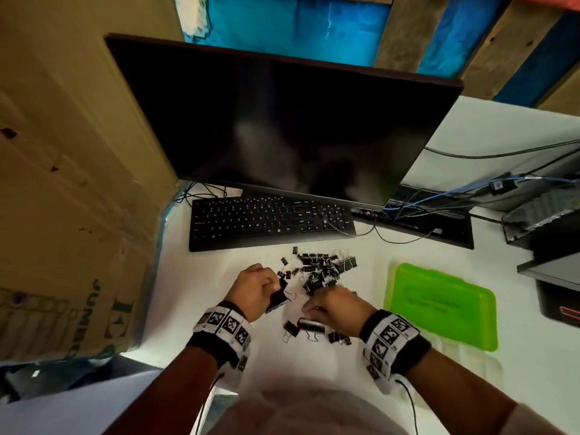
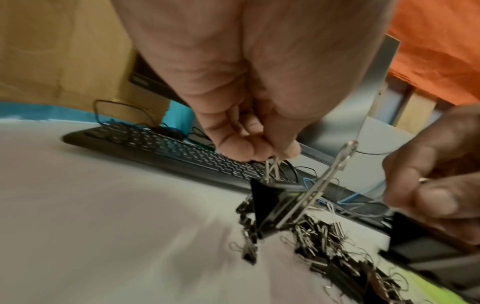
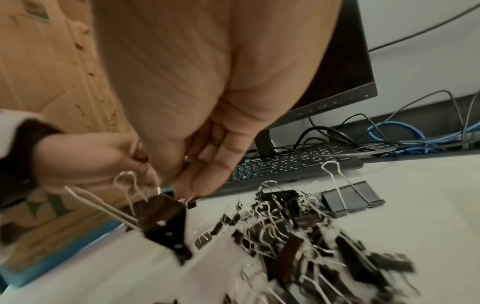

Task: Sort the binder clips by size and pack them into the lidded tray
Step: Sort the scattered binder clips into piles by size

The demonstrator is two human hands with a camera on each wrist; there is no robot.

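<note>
- Black large clip hangs by its wire handle from the left hand, whose grip is pinched closed.
- Right hand: grip unclear; lift clear of the pile before sorting.

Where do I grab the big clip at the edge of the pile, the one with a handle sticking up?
Pinch the raised wire handle of the big clip, coming down from above. Its black body lies flat on the table, leaving little to get fingers under, while that loop stands free of the pile. That is probably easiest.
</note>
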